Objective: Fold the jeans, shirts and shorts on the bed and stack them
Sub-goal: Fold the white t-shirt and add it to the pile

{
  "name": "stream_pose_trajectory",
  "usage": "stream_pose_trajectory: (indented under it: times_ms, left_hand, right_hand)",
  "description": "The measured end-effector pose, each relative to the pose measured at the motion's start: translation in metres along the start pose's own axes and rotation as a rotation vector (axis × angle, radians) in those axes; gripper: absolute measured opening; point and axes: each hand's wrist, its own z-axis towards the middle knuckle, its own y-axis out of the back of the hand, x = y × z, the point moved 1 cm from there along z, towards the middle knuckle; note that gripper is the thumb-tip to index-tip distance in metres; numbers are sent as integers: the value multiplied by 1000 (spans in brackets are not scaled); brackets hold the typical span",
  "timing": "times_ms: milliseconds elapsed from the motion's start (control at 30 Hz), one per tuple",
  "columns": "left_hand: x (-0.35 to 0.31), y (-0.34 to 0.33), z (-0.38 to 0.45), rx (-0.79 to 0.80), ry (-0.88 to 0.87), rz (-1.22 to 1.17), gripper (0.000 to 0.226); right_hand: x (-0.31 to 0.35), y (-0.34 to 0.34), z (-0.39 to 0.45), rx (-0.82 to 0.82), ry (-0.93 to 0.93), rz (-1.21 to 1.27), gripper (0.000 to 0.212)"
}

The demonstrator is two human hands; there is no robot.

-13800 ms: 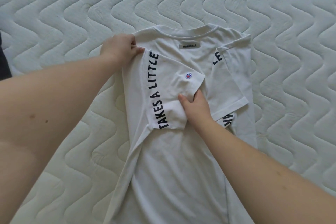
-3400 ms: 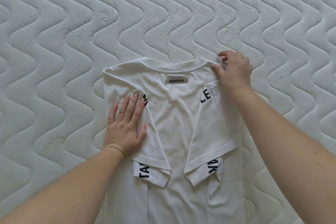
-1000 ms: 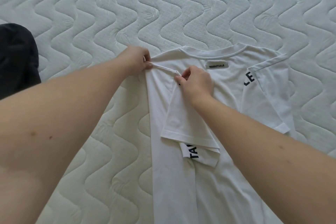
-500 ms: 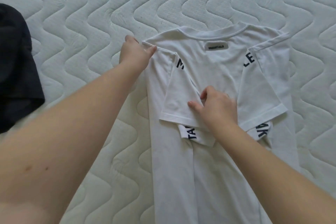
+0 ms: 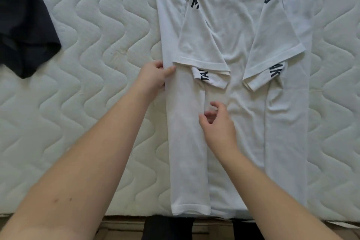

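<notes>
Lying flat: white shirt (image 5: 237, 31), soft, light, limp. Left hand (image 5: 153, 78) pinches its nine-o'clock fold edge; right hand (image 5: 216, 124) hovers loosely curled, empty. Grip hem corners.

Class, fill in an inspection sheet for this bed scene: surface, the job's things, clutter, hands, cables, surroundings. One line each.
Surface: white quilted mattress, wavy stitching.
Job's things: white T-shirt lies flat, label near the collar, both sides and sleeves folded inward, black lettering showing; dark garment crumpled at the left, unfolded.
Clutter: nothing seen.
Hands: left hand pinches the shirt's left folded edge; right hand is over the inner edge of the left panel, fingers loosely curled, grip unclear.
Cables: nothing seen.
Surroundings: bed edge along the bottom; dark clothing of the person below it.
</notes>
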Motion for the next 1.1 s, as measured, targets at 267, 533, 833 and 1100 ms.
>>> stream_pose_trajectory:
  times_ms: [267, 533, 833, 1100]
  left_hand:
    - [80, -10, -66, -61, 67, -39, 22]
    - [163, -26, -139, -92, 159, 56, 34]
    - [206, -39, -195, 92, 269, 57, 36]
    - [243, -67, -254, -32, 370, 43, 43]
  right_hand:
    - [-28, -7, -34, 205, -124, -303, 25]
    - [-81, -15, -96, 272, -180, -89, 20]
    - [-123, -17, -130, 405, -433, 92, 39]
    - [-147, 30, -149, 336, -103, -352, 11]
